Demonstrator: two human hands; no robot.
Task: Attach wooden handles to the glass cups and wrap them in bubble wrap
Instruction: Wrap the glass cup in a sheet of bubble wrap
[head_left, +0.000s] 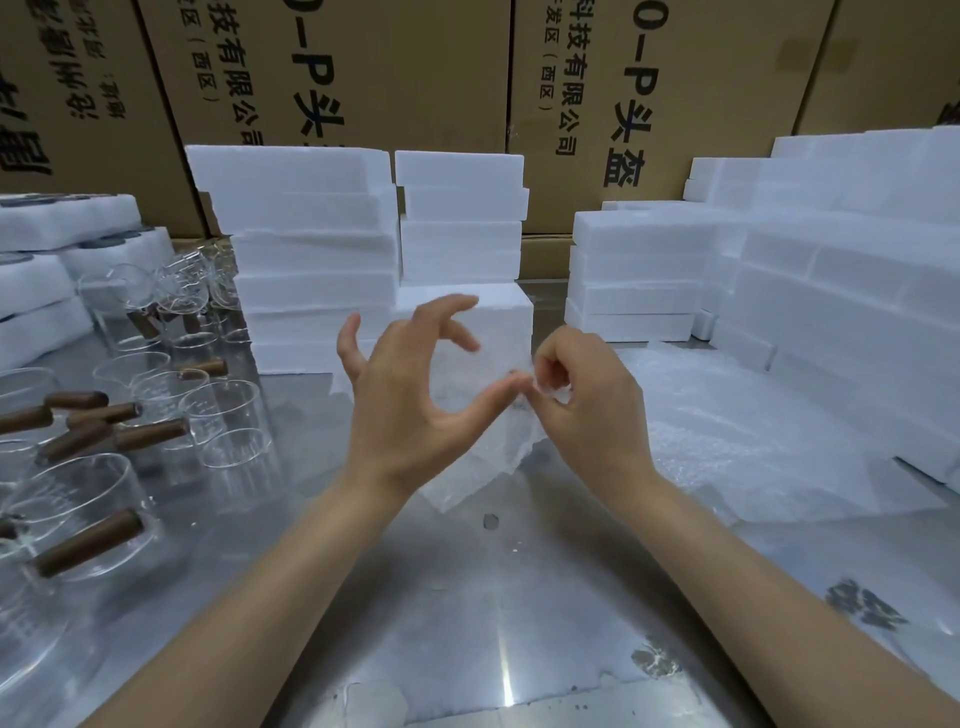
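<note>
Both my hands are raised over the metal table (467, 613). My right hand (587, 410) pinches the top edge of a clear bubble wrap sheet (483, 462), which hangs down between my hands to the table. My left hand (405, 410) is spread with curved fingers, and its thumb tip reaches the wrap beside my right fingers. At the left stand several glass cups (228, 410). Some carry brown wooden handles (88, 543), among them a large cup (78, 493) at the near left.
A loose pile of bubble wrap (753, 447) lies to the right. White foam blocks (311, 249) are stacked behind my hands, with more stacks (831, 291) at the right and foam trays (62, 218) at the far left. Cardboard boxes (389, 67) wall off the back.
</note>
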